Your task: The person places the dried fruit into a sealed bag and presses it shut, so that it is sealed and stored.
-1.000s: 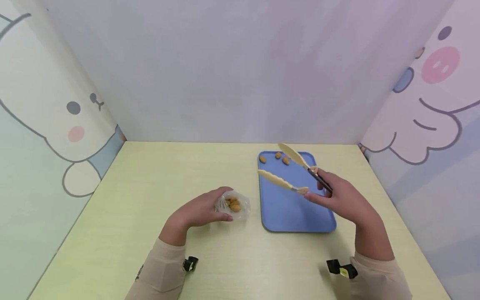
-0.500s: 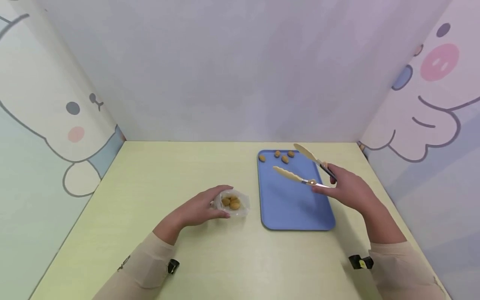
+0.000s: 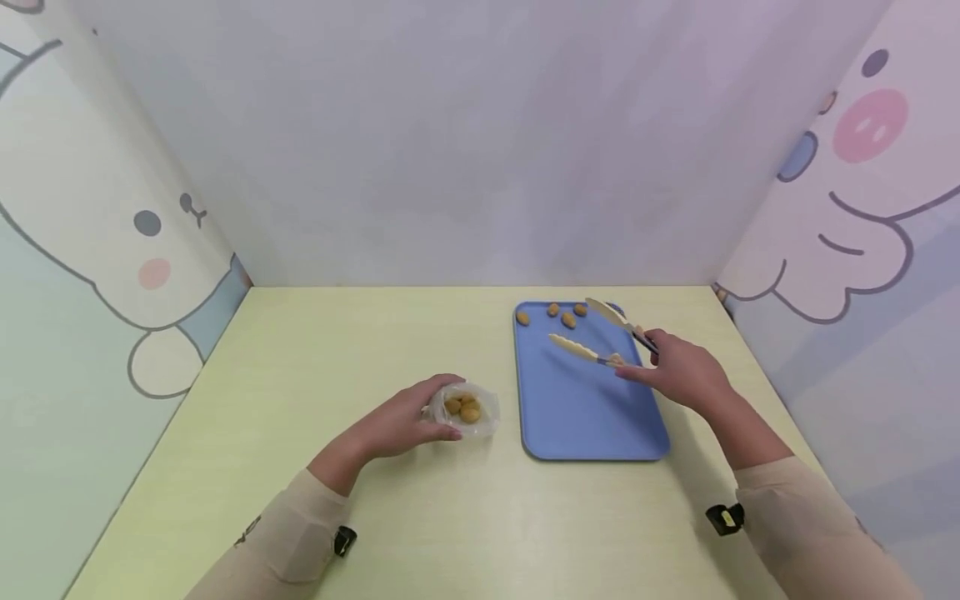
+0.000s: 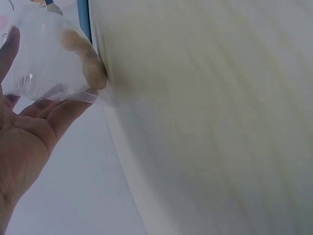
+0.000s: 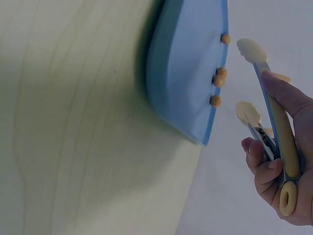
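Note:
My left hand (image 3: 397, 422) holds a clear plastic bag (image 3: 488, 412) by its side, thumb in front and fingers behind. Several small brown oval pieces (image 3: 470, 413), like nuts, lie inside the bag. My right hand (image 3: 686, 371) grips a pair of tongs (image 3: 574, 347) with cream, wavy-edged tips. The tongs' arms are spread apart above the blue tray (image 3: 592, 429), and nothing shows between the tips. Along the tray's far edge lie several more brown pieces (image 3: 568, 320). In the right wrist view, the thumb (image 5: 286, 93) lies along one tong arm, fingers curled at the other.
The pale wooden table (image 3: 300, 358) carries the tray right of centre, with the bag to its left. A grey wall (image 3: 480, 150) rises behind the table. Side walls with cartoon animals (image 3: 862, 167) stand at left and right.
The tongs and my right hand have moved a little to the right. A brown piece at the tray's far edge, not visible one second ago, now shows. The bag has hardly moved.

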Demonstrator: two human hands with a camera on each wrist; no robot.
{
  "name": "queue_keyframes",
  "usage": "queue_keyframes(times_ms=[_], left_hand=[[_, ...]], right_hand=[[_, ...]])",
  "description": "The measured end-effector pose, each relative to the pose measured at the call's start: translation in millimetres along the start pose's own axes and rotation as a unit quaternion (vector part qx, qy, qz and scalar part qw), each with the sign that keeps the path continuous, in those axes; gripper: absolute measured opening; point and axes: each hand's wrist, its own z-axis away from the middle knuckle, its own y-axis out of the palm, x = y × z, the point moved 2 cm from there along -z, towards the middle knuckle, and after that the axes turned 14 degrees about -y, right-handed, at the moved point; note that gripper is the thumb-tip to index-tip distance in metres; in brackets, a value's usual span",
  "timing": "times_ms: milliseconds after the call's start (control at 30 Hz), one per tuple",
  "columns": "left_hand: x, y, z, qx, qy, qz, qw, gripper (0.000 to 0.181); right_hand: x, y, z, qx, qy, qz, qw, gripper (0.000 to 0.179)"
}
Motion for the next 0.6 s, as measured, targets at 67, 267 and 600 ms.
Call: queue_keyframes(times_ms=[67,267,600], left_hand=[[0.0,0.6,0.5,0.003,-0.003,-0.001,1.0000,0.074],[-0.4,1.3,1.0,0.006,-0.005,-0.004,1.0000,0.073],[-0.5,2.1,0.7,0.010,0.000,-0.002,0.9999,0.071]], right_hand=[[-0.7,2.1,-2.0,0.007,-0.001,0.006,1.0000,0.087],[-3.7,5.2,-6.7,0.010,-0.001,0.016,0.9998,0.078],[-6.2,8.8,-12.5,0.030,0.008,0.005,0.9995,0.061]])
